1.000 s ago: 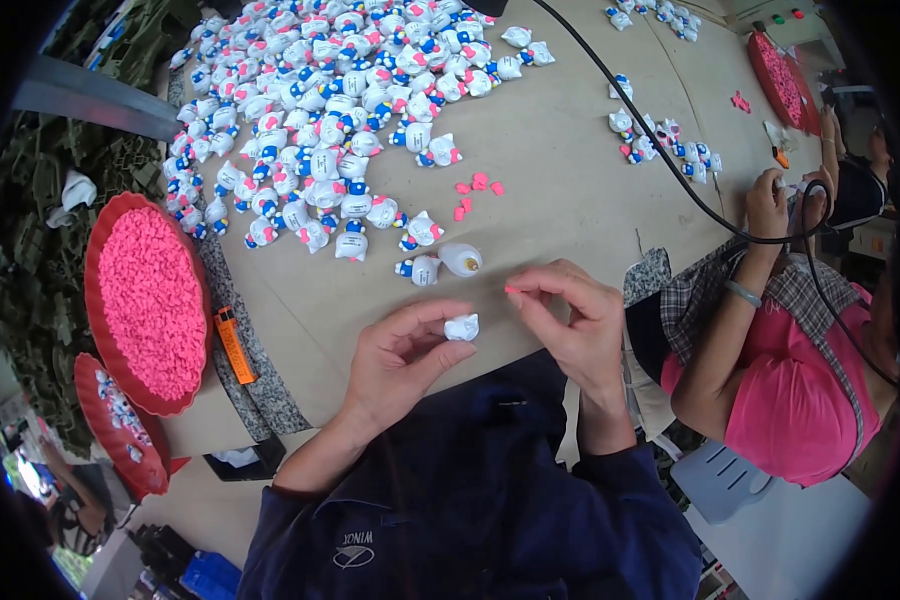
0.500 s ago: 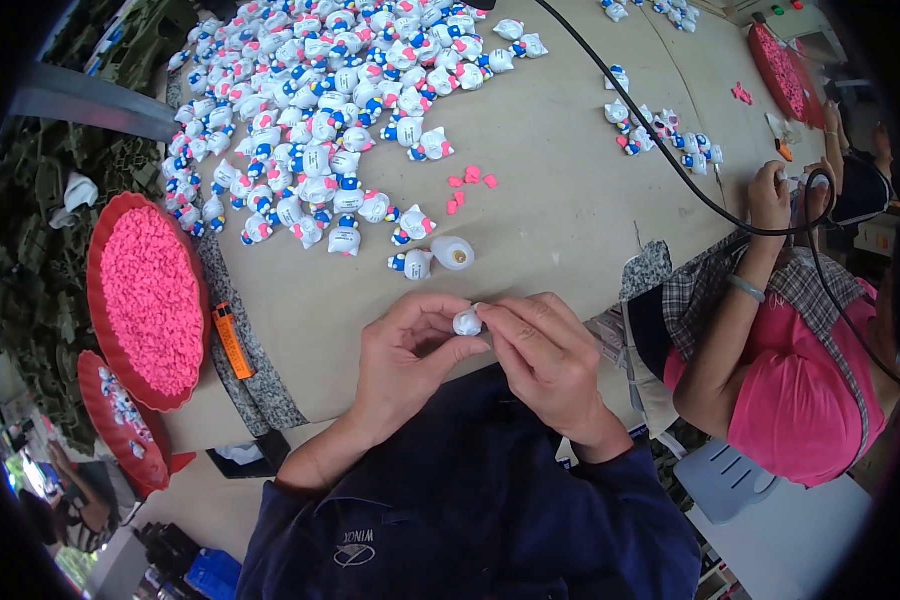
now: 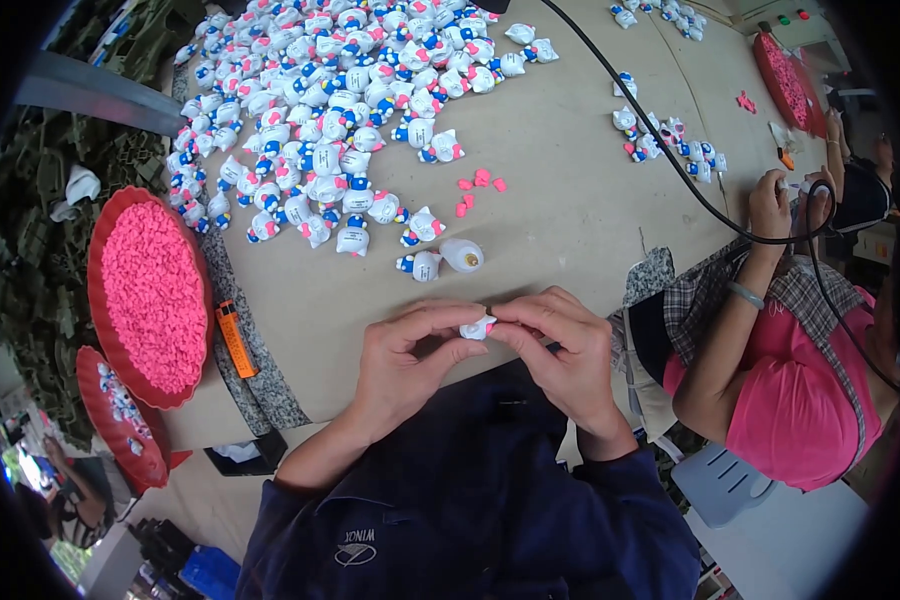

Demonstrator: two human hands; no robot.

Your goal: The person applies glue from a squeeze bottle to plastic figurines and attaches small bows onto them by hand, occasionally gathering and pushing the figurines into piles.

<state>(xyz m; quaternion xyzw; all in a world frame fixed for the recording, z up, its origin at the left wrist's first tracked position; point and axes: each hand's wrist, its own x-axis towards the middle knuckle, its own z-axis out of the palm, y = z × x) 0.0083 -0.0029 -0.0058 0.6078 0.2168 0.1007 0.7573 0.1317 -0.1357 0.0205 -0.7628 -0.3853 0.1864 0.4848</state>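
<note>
Between the fingertips of both hands, just above the table's near edge, is a small white figurine [image 3: 477, 328] with a bit of pink at its right side. My left hand [image 3: 410, 355] pinches it from the left, my right hand [image 3: 560, 350] from the right. Beyond them a white and blue figurine [image 3: 426, 266] lies beside a small translucent bottle [image 3: 461, 254] with a brass-coloured tip. Several loose pink pieces [image 3: 482, 177] lie farther up the table. Fingers hide much of the held figurine.
A large heap of white, blue and pink figurines [image 3: 320, 100] covers the far left. Red trays hold pink pieces [image 3: 150, 290] and figurines [image 3: 120, 400]; an orange cutter [image 3: 235, 338] lies beside them. A black cable [image 3: 660, 135] crosses at right, near a co-worker in pink [image 3: 800, 400].
The held figurine has turned, and pink now shows at its right side. My right fingers have shifted on it. The whole scene has moved slightly in view.
</note>
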